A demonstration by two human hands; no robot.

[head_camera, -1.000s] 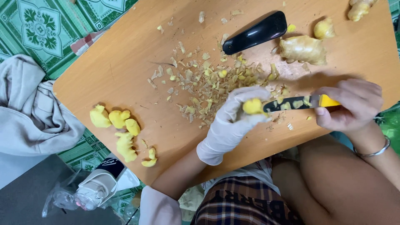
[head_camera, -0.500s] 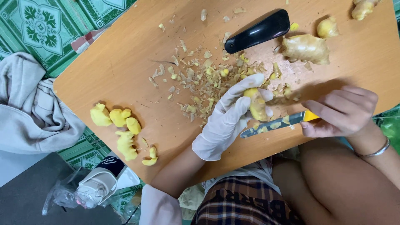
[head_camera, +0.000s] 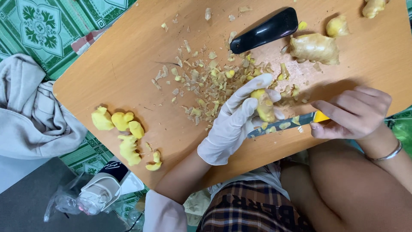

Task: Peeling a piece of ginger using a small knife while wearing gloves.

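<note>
White disposable glove over the left hand (head_camera: 234,124), bare right hand (head_camera: 352,112), thin silver bangle (head_camera: 386,154) on right wrist, white sleeve cuff (head_camera: 165,212) at seven o'clock, plaid shorts (head_camera: 253,210).

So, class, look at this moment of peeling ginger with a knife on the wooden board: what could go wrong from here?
1. The knife lies right against the gloved left hand gripping the ginger piece; a slip could cut through the thin glove.
2. Peel bits stick to the blade, which might make it skid.
3. The board seems to rest over the person's lap, so it may tip, and the peeled pieces near its edge could fall.
</note>
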